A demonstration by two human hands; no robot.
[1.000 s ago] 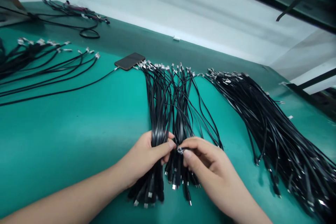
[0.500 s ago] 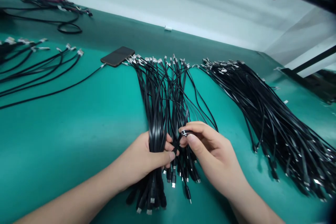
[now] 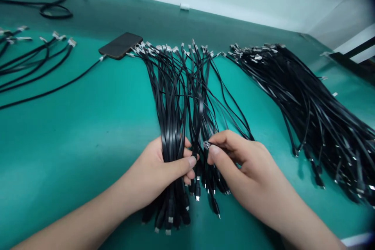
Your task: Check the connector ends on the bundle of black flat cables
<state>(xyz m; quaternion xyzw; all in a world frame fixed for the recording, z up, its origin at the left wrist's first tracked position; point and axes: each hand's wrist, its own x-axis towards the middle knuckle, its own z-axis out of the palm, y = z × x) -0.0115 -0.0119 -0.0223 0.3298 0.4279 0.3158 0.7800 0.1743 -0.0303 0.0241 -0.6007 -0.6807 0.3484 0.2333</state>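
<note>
My left hand (image 3: 158,175) is shut around a thick bundle of flat black cables (image 3: 172,101), gripping it low down with the thumb across the front. The cables fan upward across the mat, ending in small metal connectors, while their other ends hang below my hand. My right hand (image 3: 246,168) sits just to the right, with thumb and fingers pinching a small metal cable connector (image 3: 207,145). Its cable runs into the bundle, and the fingertips partly hide the connector.
A large pile of black cables (image 3: 310,101) lies to the right on the green mat (image 3: 73,144). A dark smartphone (image 3: 120,45) lies beyond the bundle. Several looser black cables (image 3: 35,60) lie at the left, and a tangled cable coil (image 3: 49,6) lies at the far left.
The whole table has slid up and left in the view as the camera turned. My right hand has lifted the pinched connector higher against the bundle, and my left hand still grips it.
</note>
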